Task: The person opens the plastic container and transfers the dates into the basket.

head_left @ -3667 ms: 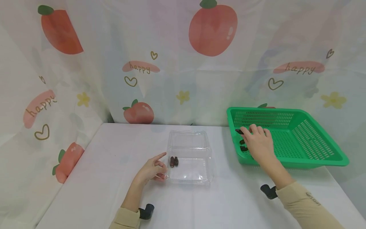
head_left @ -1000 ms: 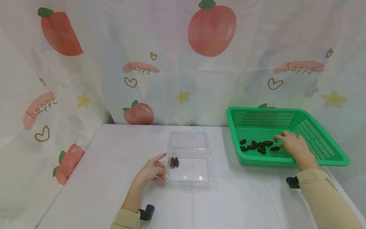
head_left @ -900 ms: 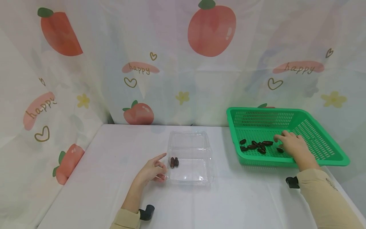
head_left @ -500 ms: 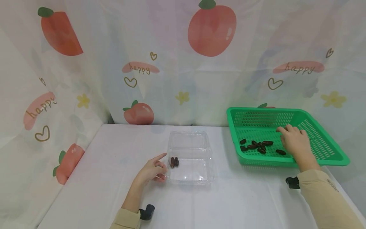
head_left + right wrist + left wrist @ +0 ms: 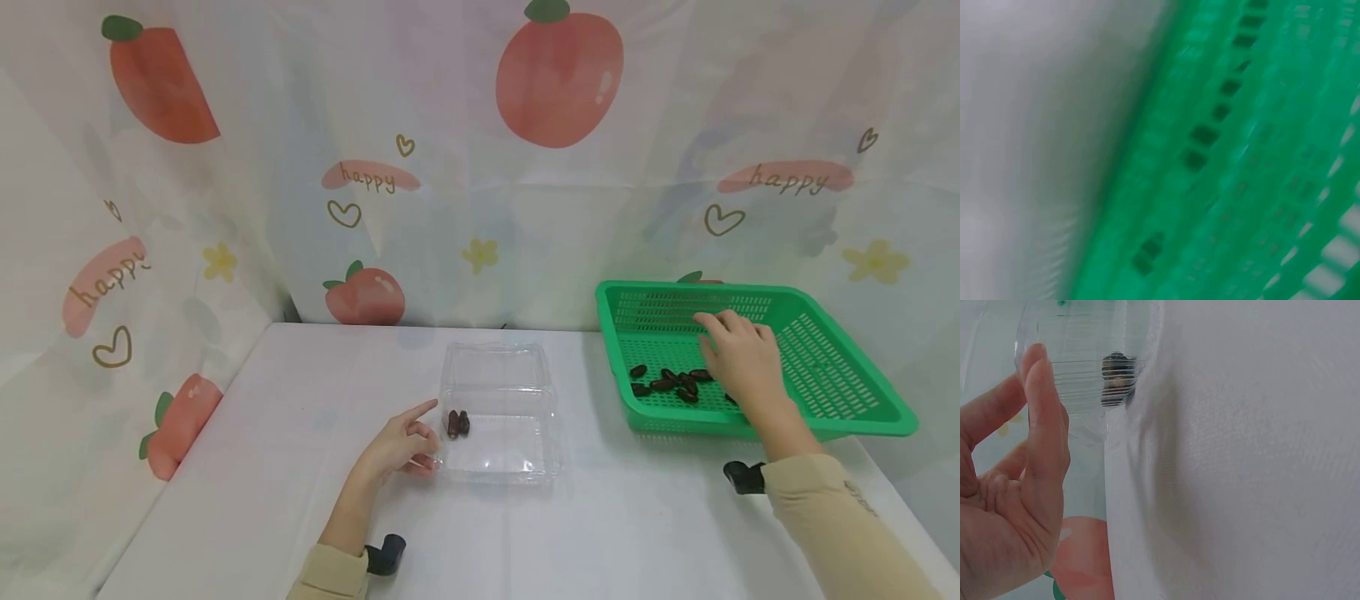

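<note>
My left hand (image 5: 402,443) is beside the clear plastic clamshell box (image 5: 498,477), fingertips right at its left wall and index finger extended. The box's lid is folded back. Two dark brown dates (image 5: 458,424) lie side by side at its left; through the ribbed wall a date (image 5: 1118,379) shows in the left wrist view. Above the green basket (image 5: 697,286) hovers my right hand (image 5: 742,358), thumb and index finger apart with nothing visible between them. Several dates (image 5: 686,394) lie on the basket floor, one partly hidden by this hand. The right wrist view is blurred basket wall.
A white cloth (image 5: 315,375) covers the table, with the basket at its back right and the box near the middle. Behind hangs a printed curtain (image 5: 450,83) with peaches. Dark wrist mounts (image 5: 386,556) sit on both sleeves.
The right hand first carried a date at the basket's left side, then moved right among the dates, where one shifted slightly. Now it has lifted back and left. The left hand stays put.
</note>
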Motion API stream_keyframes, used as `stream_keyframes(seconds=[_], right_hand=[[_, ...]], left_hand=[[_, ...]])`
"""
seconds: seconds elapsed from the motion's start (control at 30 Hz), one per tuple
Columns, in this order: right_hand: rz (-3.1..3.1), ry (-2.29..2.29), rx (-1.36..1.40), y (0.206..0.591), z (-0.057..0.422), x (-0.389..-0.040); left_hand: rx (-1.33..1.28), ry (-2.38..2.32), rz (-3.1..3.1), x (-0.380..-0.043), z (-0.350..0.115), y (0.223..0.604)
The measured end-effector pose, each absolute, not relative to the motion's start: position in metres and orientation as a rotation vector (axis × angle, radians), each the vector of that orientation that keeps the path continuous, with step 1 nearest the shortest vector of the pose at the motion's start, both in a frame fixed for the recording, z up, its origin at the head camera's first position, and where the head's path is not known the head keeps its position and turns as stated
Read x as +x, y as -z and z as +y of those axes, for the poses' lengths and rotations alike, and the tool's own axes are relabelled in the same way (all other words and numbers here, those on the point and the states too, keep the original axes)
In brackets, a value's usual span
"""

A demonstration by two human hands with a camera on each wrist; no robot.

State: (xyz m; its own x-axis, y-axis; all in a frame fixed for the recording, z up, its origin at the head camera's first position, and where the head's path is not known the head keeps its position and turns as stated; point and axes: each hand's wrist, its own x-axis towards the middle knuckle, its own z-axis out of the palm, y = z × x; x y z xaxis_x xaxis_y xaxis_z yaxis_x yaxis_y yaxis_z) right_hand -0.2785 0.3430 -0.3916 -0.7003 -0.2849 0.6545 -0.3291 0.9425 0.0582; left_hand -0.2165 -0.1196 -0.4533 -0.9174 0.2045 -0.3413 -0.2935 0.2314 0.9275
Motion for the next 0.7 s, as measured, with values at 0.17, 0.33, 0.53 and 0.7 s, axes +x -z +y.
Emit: stream_keyframes(seconds=[0.17,0.33,0.53,0.7], right_hand=[[-2.346,-0.116,0.558,0.384,0.304,-0.279],[-2.322,-0.145,0.676,0.386,0.268,-0.277],[-2.345,-0.161,0.777,0.395,0.230,-0.270],[-2.365,-0.157,0.861,0.404,0.203,-0.264]], left_hand=[[-0.081,-1.729,2.123,-0.216,-0.120,0.453],[-0.079,-1.724,2.135,-0.217,-0.119,0.453],[-0.078,-1.715,2.140,-0.217,-0.119,0.453],[-0.085,-1.718,2.141,-0.217,-0.119,0.454]])
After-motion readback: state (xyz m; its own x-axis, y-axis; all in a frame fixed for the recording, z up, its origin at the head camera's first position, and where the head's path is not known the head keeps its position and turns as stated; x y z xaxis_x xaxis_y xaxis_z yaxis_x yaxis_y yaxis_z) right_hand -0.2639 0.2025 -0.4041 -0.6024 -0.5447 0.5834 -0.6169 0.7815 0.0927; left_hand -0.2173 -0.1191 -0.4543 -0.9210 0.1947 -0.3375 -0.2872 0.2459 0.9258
